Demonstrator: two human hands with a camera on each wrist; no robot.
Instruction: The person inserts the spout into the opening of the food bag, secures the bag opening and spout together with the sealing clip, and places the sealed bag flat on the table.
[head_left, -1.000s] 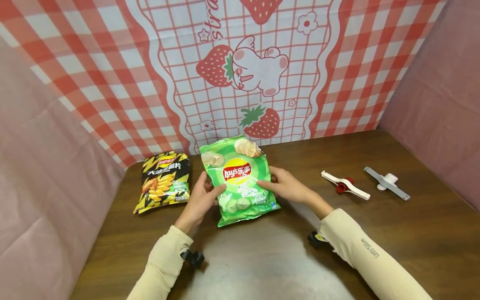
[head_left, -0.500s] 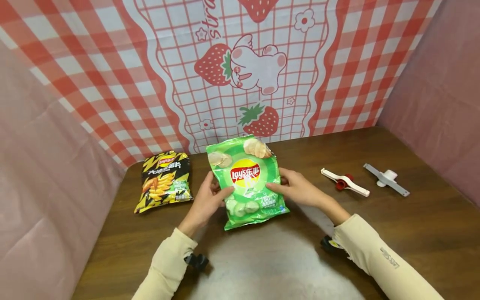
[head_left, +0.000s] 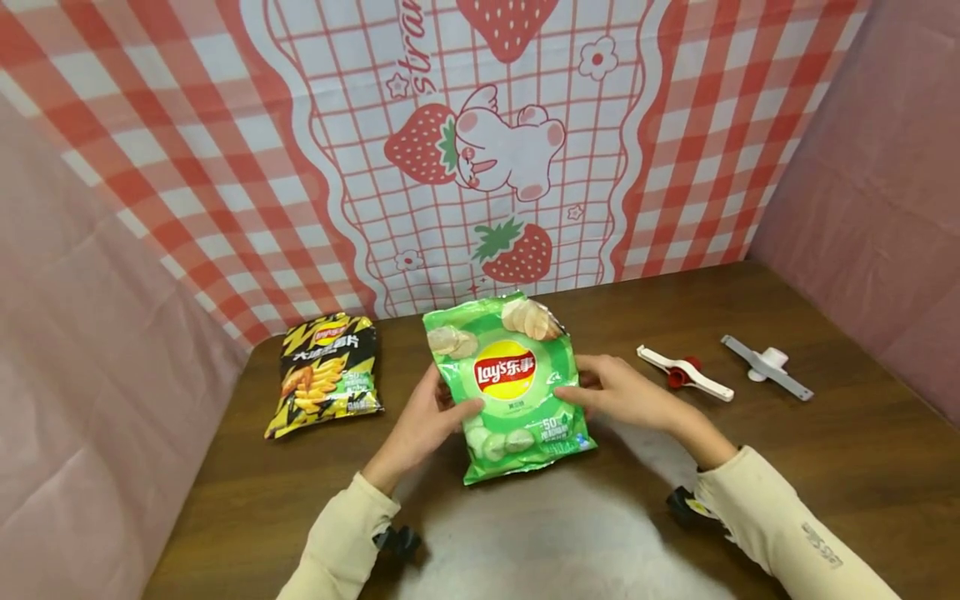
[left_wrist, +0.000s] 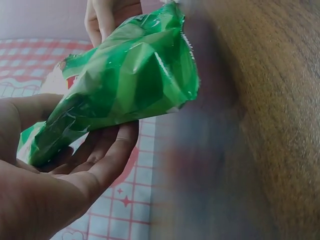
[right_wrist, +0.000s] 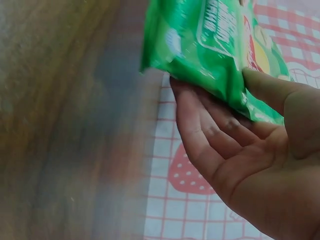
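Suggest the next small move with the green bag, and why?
Probably slide both hands up to the green bag's top seam. The left hand and right hand pinch its middle edges, lifted off the table; the top looks sealed.

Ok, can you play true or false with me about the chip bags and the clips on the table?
1. Both hands, left hand and right hand, hold the shiny green crisp bag. True.
2. The black and yellow crisp bag lies to the right of the green one. False: it lies to its left.
3. The white clip with a red middle rests on the brown wooden table, untouched. True.
4. The grey clip is pinched onto the green bag. False: it lies on the table, apart.
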